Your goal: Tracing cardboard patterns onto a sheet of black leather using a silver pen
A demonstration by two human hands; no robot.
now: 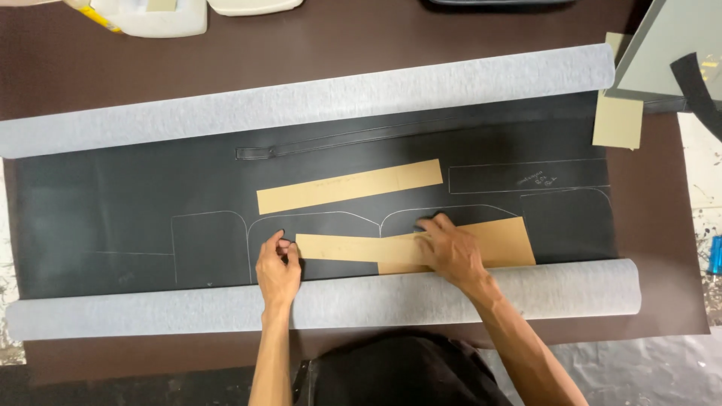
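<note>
A black leather sheet [135,195] lies spread on the brown table, marked with thin white outlines. On it rest three tan cardboard templates: a long strip [350,186] in the middle, a narrower strip [342,248] near the front, and a wider piece [505,242] under it at the right. My left hand [277,269] pinches the left end of the narrower strip; a small dark object may be in its fingers. My right hand [451,248] presses flat where the narrow strip overlaps the wider piece.
The sheet's far edge [316,96] and near edge [421,297] are rolled up, showing grey backing. A black strap [338,140] lies on the leather. A small tan card [618,120] and a grey board [669,53] sit at the right; white containers [162,15] at the back.
</note>
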